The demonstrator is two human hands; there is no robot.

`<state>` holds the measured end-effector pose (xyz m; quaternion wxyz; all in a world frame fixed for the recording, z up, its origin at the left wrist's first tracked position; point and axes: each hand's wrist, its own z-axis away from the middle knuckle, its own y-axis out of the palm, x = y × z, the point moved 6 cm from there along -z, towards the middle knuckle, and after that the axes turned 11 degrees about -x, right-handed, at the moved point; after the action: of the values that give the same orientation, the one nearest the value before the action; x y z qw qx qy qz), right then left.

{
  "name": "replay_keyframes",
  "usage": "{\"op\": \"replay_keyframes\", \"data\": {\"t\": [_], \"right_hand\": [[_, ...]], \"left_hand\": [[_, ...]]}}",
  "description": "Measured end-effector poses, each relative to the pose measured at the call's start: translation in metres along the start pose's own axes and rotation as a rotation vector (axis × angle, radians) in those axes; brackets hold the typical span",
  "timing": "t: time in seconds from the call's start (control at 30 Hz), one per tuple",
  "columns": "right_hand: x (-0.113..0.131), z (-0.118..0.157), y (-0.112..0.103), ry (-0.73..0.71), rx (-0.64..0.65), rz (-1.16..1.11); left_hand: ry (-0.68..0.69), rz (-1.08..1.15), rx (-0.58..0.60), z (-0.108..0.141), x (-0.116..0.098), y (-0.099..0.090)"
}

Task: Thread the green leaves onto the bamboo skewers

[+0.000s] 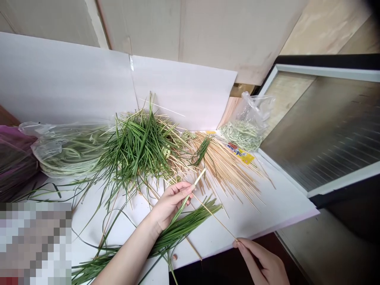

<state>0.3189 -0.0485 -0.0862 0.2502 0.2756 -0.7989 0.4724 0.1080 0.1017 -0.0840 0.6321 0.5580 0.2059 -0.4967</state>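
My left hand (168, 200) pinches a small bunch of garlic chives (200, 176), with its pale cut end sticking out past the fingertips and green leaves trailing below the palm. In my right hand (263, 261), thumb and forefinger grip the near end of a thin bamboo skewer (218, 219). The skewer slants up to the chives at my left fingers; whether its tip is in them or only beside them I cannot tell. Under my left forearm lies a long bundle of loose chives (190, 222) on the white tabletop (252, 213).
A tall heap of chives on skewers (136, 142) stands behind my left hand. Many bare bamboo skewers (228, 170) fan out to its right. A clear bag of pale green strips (243, 132) and a bag of long green stems (71, 154) flank them. A framed glass panel (326, 130) borders the right.
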Motion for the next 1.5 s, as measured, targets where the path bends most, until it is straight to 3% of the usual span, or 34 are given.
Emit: {"op": "replay_keyframes", "data": {"t": [0.37, 0.97, 1.5], "right_hand": [[-0.004, 0.003, 0.004, 0.098, -0.004, -0.006], [-0.011, 0.006, 0.012, 0.161, 0.050, -0.011], [-0.005, 0.004, 0.012, 0.148, -0.047, -0.092]], "left_hand": [[-0.004, 0.057, -0.026, -0.002, 0.003, -0.003], [0.113, 0.015, -0.128, -0.001, 0.000, -0.008], [0.028, 0.060, -0.093, 0.001, 0.003, -0.005]]}}
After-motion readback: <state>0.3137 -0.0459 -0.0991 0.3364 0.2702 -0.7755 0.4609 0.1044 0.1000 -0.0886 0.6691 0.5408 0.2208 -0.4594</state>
